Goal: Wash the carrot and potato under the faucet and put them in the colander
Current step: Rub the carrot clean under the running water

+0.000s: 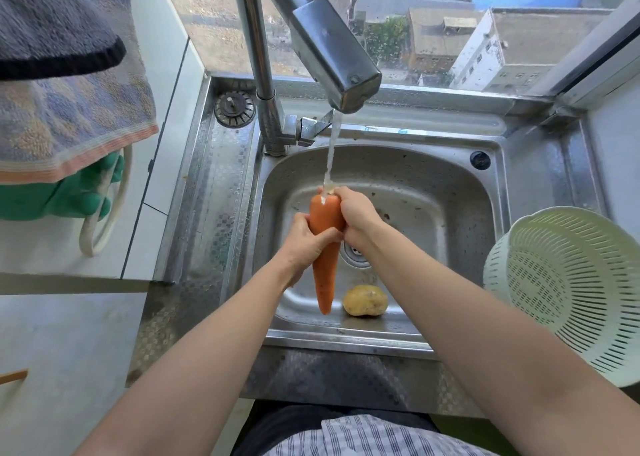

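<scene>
The carrot is gripped by both hands under the faucet stream: the left hand is closed around its middle, the right hand around its thick end. The potato lies in the sink below the hands; the colander stands well right of the right hand.

Both forearms are bare, no sleeves showing; the left hand and right hand wear no gloves or rings; a striped white-and-dark garment covers the lap.
</scene>
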The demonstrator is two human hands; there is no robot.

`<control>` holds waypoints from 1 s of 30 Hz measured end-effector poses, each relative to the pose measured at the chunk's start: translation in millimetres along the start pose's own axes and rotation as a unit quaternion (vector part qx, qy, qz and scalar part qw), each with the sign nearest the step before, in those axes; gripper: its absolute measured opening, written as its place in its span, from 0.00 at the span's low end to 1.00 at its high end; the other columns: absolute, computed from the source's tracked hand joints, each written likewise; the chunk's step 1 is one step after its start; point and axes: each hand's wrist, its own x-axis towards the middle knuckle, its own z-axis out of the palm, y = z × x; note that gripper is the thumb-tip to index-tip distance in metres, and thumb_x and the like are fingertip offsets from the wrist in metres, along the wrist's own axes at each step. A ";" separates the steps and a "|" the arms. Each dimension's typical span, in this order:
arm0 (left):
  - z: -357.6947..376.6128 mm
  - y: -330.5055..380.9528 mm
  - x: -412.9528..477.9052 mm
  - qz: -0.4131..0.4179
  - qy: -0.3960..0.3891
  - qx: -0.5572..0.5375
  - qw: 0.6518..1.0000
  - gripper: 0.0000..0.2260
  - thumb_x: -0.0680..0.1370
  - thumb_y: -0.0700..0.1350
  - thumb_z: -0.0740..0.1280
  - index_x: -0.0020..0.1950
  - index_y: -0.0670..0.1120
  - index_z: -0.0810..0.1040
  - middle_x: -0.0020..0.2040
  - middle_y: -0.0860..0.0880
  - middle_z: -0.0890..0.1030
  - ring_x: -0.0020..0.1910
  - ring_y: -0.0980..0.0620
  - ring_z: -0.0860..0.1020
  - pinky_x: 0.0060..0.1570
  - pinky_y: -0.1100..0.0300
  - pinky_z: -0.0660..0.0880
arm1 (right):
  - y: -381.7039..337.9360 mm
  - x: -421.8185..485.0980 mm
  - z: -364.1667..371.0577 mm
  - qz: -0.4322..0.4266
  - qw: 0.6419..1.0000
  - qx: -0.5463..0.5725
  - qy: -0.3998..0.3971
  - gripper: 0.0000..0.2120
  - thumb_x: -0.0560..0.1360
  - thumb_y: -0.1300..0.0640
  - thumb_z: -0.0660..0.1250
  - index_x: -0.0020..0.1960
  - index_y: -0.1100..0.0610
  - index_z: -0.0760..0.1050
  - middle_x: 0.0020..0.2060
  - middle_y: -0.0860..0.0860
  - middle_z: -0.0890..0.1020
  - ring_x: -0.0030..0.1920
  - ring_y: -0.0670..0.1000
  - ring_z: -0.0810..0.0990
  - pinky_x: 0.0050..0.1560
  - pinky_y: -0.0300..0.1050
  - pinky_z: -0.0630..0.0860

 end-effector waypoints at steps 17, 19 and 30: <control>-3.7 0.8 -7.7 0.006 -0.038 -0.031 0.999 0.33 0.62 0.53 0.75 0.60 0.34 0.73 0.44 0.40 0.79 0.43 0.47 0.78 0.47 0.50 0.77 | 15.8 14.2 -5.8 0.022 0.999 0.046 -0.010 0.21 0.75 0.48 0.66 0.62 0.61 0.76 0.55 0.57 0.82 0.54 0.55 0.80 0.61 0.56 0.77; -0.8 0.3 -6.5 0.007 -0.024 -0.046 0.999 0.33 0.61 0.49 0.78 0.61 0.36 0.72 0.43 0.41 0.80 0.39 0.48 0.79 0.45 0.51 0.77 | 11.5 11.1 -4.7 0.037 0.998 0.041 0.001 0.17 0.75 0.49 0.68 0.57 0.60 0.78 0.51 0.57 0.82 0.53 0.56 0.80 0.59 0.57 0.78; -5.7 -2.6 -3.5 -0.029 -0.015 -0.074 0.997 0.41 0.64 0.49 0.76 0.71 0.39 0.60 0.52 0.50 0.69 0.45 0.46 0.80 0.55 0.39 0.79 | 20.7 0.3 -10.8 0.011 0.993 0.057 -0.104 0.18 0.77 0.46 0.61 0.59 0.58 0.76 0.57 0.59 0.80 0.58 0.58 0.79 0.66 0.57 0.73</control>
